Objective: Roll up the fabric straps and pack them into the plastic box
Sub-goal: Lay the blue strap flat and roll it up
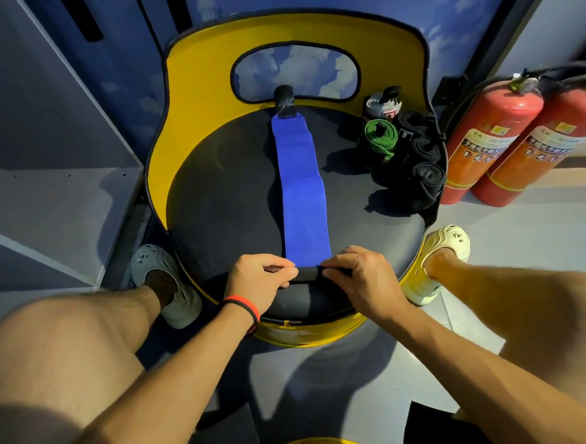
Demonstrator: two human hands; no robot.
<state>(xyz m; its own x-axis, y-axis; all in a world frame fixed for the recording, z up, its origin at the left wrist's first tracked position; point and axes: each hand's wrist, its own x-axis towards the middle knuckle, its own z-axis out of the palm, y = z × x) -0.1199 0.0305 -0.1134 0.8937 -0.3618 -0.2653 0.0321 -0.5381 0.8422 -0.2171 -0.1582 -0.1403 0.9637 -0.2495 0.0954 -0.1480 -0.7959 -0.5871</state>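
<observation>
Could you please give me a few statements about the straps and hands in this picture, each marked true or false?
1. The long blue fabric strap lies stretched out along the round black seat cushion. True.
2. Only one hand touches that strap. False: the left hand and the right hand both pinch its near end.
3. The rolled green strap sits on the cushion's left side. False: it sits on the right side, beside the rolled black straps.
4. Two red fire extinguishers stand to the right of the yellow chair. True.
</observation>
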